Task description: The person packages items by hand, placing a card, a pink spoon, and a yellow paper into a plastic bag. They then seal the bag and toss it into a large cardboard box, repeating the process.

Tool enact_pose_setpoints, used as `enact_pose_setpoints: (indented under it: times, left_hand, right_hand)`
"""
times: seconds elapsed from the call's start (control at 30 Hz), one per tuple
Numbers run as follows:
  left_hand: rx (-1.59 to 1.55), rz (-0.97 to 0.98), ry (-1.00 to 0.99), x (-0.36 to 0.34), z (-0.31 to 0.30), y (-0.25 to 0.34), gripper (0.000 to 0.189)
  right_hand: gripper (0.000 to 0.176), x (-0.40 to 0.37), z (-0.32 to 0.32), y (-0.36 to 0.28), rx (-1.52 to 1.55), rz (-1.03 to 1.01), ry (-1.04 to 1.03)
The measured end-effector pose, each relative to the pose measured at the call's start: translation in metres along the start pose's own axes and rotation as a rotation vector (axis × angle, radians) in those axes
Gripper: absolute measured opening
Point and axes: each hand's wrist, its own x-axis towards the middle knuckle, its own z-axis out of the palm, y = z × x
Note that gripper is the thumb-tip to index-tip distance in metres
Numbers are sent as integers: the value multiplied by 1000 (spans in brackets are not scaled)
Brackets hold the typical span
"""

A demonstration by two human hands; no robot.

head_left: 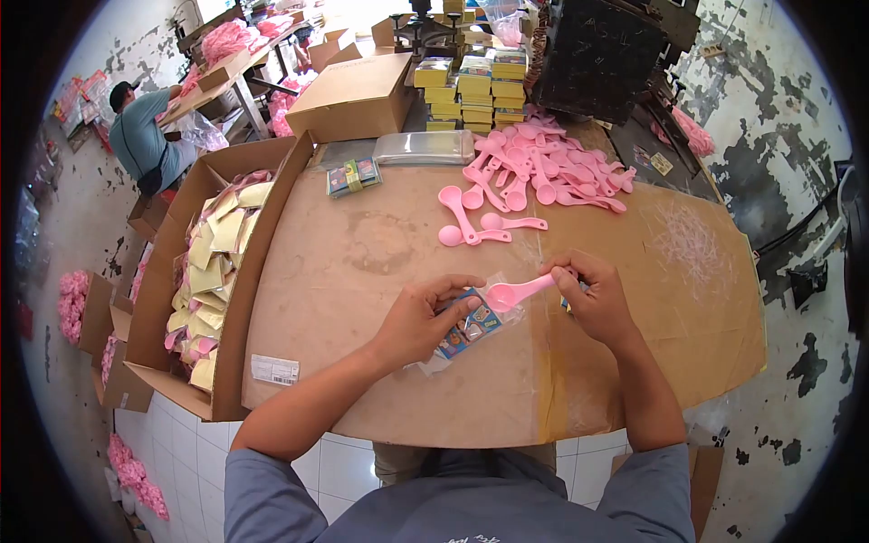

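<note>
Over the middle of the cardboard-covered table, my left hand (pixel 433 317) pinches a clear plastic bag with a blue printed card (pixel 469 328) in it. My right hand (pixel 587 294) grips the handle of a pink spoon (pixel 511 294). The spoon's bowl points left and lies at the bag's upper edge; whether it is inside the bag I cannot tell. A bit of something blue and yellow shows under my right fingers. Beyond my hands, several loose pink spoons (pixel 460 208) lie in front of a large heap of pink spoons (pixel 566 167).
An open carton (pixel 285 195) of packed bags stands at the left. Toward the back are a banded card bundle (pixel 353 177), a clear plastic stack (pixel 424 147), a closed box (pixel 353 95) and card stacks (pixel 475 81). Plastic strips (pixel 692 244) lie right. A person (pixel 145 136) sits far left.
</note>
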Motion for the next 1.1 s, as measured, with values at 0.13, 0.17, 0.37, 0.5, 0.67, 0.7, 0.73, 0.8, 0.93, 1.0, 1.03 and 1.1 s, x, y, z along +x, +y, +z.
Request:
enact_pose_setpoints:
  times: [0.13, 0.17, 0.37, 0.5, 0.67, 0.7, 0.73, 0.8, 0.93, 1.0, 1.03, 1.1]
  left_hand:
    - [84, 7, -12, -1, 0, 0, 31]
    - [103, 7, -18, -1, 0, 1, 31]
    - [106, 31, -40, -1, 5, -7, 31]
    - [84, -40, -76, -3, 6, -5, 30]
    - [71, -125, -164, -4, 4, 3, 31]
    - [15, -94, -168, -3, 4, 3, 33]
    - [-42, -64, -171, -3, 6, 1, 34]
    - [-107, -20, -168, -2, 6, -2, 36]
    - [-133, -4, -127, -3, 7, 2, 38]
    - [-66, 34, -90, -6, 9, 3, 38]
    - [3, 79, -68, -7, 9, 2, 38]
    - [129, 139, -34, -9, 7, 3, 39]
  right_hand:
    - [12, -2, 0, -3, -56, -45, -73]
    - [12, -3, 1, -8, -74, -51, -77]
    - [28, -7, 11, -17, -164, -172, -122]
    - [48, -10, 36, -18, 81, -166, -85]
    - [48, -10, 36, -18, 230, -154, -115]
    - [47, -10, 33, -19, 275, -105, -118]
    - [44, -10, 29, -14, 286, -88, -55]
    - [40, -8, 17, -1, 305, -53, 70]
    - [26, -9, -2, -6, 283, 175, -96]
    - [23, -11, 14, -10, 45, -69, -237]
    - [22, -12, 20, -13, 70, -6, -296]
    - [22, -14, 29, -19, 123, 123, -417]
